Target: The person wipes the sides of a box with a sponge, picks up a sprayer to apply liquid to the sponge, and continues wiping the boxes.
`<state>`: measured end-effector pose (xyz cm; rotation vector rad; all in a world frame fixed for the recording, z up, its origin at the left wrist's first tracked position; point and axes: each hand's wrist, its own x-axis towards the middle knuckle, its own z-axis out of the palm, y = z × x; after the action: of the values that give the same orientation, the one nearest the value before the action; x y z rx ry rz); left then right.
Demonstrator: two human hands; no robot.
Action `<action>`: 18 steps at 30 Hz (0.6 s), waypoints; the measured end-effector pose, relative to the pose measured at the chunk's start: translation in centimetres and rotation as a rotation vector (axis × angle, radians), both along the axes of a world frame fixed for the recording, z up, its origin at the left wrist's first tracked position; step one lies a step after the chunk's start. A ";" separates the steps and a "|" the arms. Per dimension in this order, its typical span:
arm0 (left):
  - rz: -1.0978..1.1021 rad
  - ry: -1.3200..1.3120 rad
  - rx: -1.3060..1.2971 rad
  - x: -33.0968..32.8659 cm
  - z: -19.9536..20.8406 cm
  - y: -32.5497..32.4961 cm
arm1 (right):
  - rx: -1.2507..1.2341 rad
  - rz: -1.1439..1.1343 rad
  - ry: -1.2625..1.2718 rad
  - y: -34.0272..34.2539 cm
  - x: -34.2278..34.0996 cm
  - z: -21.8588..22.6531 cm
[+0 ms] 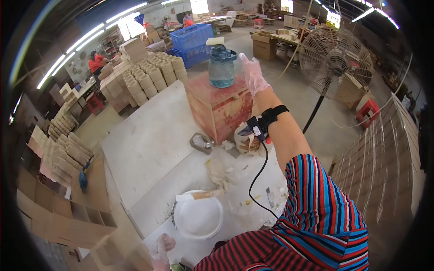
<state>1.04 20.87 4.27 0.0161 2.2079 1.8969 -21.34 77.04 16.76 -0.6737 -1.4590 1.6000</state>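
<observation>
My right hand (254,76), in a thin clear glove, reaches out over a red-stained wooden box (219,106). Its fingers are stretched beside a blue see-through plastic jug (222,70) standing on the box; I cannot tell whether they touch it. A pale block (215,41) shows at the jug's top. At the lower edge is my left hand (162,251), also gloved, with its fingers curled; what they hold, if anything, is hidden. Near it stands a bucket of white paste (198,220), with a wide putty knife (199,195) lying across the rim.
On the white table (151,131) are a crumpled plastic bag (220,170), a small metal tray (201,142) and a tub (247,139). A large standing fan (337,63) and a red stool (368,113) are at right. Stacked pale pots (144,79) and blue crates (192,38) stand beyond.
</observation>
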 end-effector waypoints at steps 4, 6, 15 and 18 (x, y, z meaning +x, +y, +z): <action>0.011 0.018 -0.079 -1.8 1.0 2.7 | 0.630 -0.265 -0.151 3.0 -2.1 3.2; 0.035 -0.022 -0.106 -2.4 1.3 4.0 | 0.798 -0.176 -0.200 3.9 -3.0 5.2; 0.082 -0.058 -0.078 -2.9 0.5 7.7 | 1.261 -0.076 -0.429 5.2 -9.7 7.4; 0.085 -0.077 -0.113 -2.8 0.0 7.6 | 1.295 0.016 -0.473 5.7 -10.7 6.8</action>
<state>-1.77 28.52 4.32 -0.1693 2.2935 1.7798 -32.08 82.77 23.58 -0.2332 -2.3925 0.2304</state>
